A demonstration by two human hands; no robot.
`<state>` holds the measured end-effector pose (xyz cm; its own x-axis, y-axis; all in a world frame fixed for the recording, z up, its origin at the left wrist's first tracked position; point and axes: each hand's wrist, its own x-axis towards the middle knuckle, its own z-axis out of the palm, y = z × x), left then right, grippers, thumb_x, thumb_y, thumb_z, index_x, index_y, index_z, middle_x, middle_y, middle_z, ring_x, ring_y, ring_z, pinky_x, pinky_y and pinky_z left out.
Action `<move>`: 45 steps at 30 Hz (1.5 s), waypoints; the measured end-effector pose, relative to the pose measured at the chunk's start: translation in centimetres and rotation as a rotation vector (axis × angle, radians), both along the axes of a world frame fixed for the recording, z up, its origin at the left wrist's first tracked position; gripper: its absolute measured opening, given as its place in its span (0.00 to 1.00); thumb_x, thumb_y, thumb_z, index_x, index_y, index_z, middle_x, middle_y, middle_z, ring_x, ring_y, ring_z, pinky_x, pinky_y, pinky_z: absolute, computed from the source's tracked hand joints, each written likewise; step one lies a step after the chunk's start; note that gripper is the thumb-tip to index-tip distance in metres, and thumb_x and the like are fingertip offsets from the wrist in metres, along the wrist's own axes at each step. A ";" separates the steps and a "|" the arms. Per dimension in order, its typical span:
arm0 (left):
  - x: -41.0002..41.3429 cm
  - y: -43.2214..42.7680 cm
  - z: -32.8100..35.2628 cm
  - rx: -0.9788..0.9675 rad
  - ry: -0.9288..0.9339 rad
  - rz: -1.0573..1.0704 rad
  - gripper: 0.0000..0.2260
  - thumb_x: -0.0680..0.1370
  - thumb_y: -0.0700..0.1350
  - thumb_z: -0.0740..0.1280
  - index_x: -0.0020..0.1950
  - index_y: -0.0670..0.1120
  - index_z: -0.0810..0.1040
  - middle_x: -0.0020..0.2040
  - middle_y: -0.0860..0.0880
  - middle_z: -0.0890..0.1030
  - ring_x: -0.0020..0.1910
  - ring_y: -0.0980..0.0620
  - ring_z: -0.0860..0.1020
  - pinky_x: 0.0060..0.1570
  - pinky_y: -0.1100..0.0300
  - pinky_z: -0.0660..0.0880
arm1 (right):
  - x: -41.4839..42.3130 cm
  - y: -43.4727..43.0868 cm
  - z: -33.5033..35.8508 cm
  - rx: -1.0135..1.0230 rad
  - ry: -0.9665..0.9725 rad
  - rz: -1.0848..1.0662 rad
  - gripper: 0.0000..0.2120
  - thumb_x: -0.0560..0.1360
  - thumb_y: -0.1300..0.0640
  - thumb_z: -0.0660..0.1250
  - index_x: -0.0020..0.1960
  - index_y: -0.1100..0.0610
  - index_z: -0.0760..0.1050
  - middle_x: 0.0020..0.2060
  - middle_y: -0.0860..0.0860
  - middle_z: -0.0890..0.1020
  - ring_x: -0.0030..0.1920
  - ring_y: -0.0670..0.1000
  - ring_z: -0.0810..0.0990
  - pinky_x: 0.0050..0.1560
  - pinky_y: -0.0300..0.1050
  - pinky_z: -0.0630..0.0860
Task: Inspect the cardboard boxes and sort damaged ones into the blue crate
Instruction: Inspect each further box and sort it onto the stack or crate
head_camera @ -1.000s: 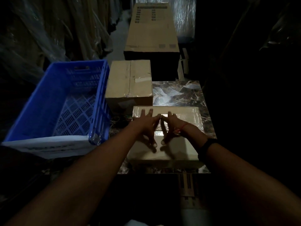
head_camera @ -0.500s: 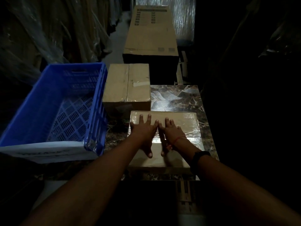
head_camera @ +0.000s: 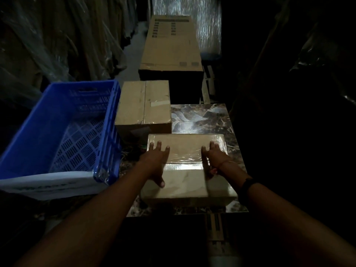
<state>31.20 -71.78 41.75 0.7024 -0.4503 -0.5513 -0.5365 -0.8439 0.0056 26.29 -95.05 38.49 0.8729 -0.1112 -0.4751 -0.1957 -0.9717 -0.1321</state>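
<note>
A flat cardboard box (head_camera: 185, 180) with shiny tape across its top lies on the marble-patterned table (head_camera: 208, 116), near the front edge. My left hand (head_camera: 156, 162) rests palm down on the box's left part, fingers spread. My right hand (head_camera: 214, 160) lies flat on its right part, fingers apart. Neither hand grips the box. Behind it on the left stands a taller taped cardboard box (head_camera: 143, 106). The blue crate (head_camera: 57, 132) sits to the left with nothing visible inside.
A long large carton (head_camera: 170, 43) stands beyond the table. Plastic-wrapped goods (head_camera: 48, 41) line the left side of the aisle. The right side is dark. A white sheet (head_camera: 48, 185) covers the crate's near wall.
My hands were side by side at the middle of the flat box; they have slid apart, the left toward its left edge and the right toward its right edge.
</note>
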 end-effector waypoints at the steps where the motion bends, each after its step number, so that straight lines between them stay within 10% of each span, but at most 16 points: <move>1: 0.0 0.0 0.1 0.007 0.011 -0.005 0.64 0.62 0.57 0.81 0.79 0.51 0.34 0.79 0.44 0.34 0.77 0.37 0.37 0.74 0.40 0.55 | 0.0 0.6 0.7 -0.018 0.038 -0.011 0.44 0.72 0.64 0.68 0.79 0.55 0.46 0.76 0.64 0.43 0.77 0.65 0.44 0.73 0.61 0.59; 11: -1.8 4.6 -3.2 -0.448 0.033 0.182 0.46 0.69 0.55 0.77 0.80 0.54 0.55 0.80 0.46 0.40 0.78 0.46 0.38 0.76 0.45 0.51 | -5.2 0.4 -0.1 0.074 -0.146 -0.092 0.31 0.79 0.54 0.62 0.78 0.48 0.52 0.78 0.58 0.48 0.77 0.62 0.48 0.74 0.58 0.53; 21: -2.3 4.6 -4.4 -0.225 -0.052 0.055 0.37 0.79 0.62 0.61 0.80 0.56 0.43 0.78 0.47 0.32 0.77 0.44 0.33 0.71 0.33 0.50 | -6.8 0.8 -2.8 -0.116 -0.192 -0.040 0.30 0.81 0.50 0.52 0.79 0.47 0.43 0.78 0.61 0.42 0.78 0.60 0.42 0.75 0.54 0.47; 27: -6.0 5.6 -7.3 -0.840 -0.121 0.435 0.25 0.80 0.51 0.66 0.76 0.52 0.66 0.80 0.45 0.45 0.79 0.46 0.40 0.75 0.46 0.55 | -10.9 0.5 -3.3 0.072 -0.502 -0.229 0.30 0.74 0.37 0.58 0.71 0.52 0.69 0.71 0.65 0.65 0.71 0.65 0.64 0.66 0.57 0.69; 31: -9.2 6.9 -7.6 -1.088 -0.011 0.563 0.27 0.76 0.52 0.69 0.74 0.52 0.68 0.77 0.49 0.62 0.73 0.55 0.62 0.63 0.71 0.64 | -15.0 0.2 -5.6 0.318 -0.626 -0.387 0.36 0.70 0.27 0.58 0.71 0.46 0.69 0.68 0.63 0.68 0.66 0.63 0.72 0.60 0.56 0.75; 34: -9.9 7.9 -8.4 -1.118 0.082 0.494 0.40 0.68 0.49 0.79 0.76 0.54 0.63 0.71 0.62 0.65 0.68 0.65 0.65 0.58 0.80 0.62 | -16.8 0.6 -6.4 0.433 -0.651 -0.376 0.41 0.67 0.30 0.65 0.75 0.45 0.62 0.69 0.60 0.69 0.66 0.58 0.72 0.62 0.52 0.75; 39: -9.1 8.2 -8.9 -1.099 0.132 0.499 0.46 0.64 0.37 0.81 0.76 0.53 0.62 0.72 0.54 0.67 0.70 0.56 0.68 0.57 0.79 0.65 | -16.2 -0.3 -6.8 0.460 -0.638 -0.375 0.46 0.63 0.47 0.71 0.74 0.31 0.51 0.62 0.61 0.76 0.59 0.61 0.77 0.58 0.53 0.76; 45: -7.4 7.5 -5.4 -1.122 0.126 0.561 0.34 0.68 0.34 0.77 0.72 0.47 0.70 0.68 0.52 0.70 0.67 0.55 0.68 0.52 0.82 0.67 | -14.8 -0.8 -2.2 0.494 -0.731 -0.375 0.38 0.63 0.58 0.80 0.69 0.46 0.70 0.61 0.53 0.79 0.60 0.56 0.79 0.59 0.54 0.77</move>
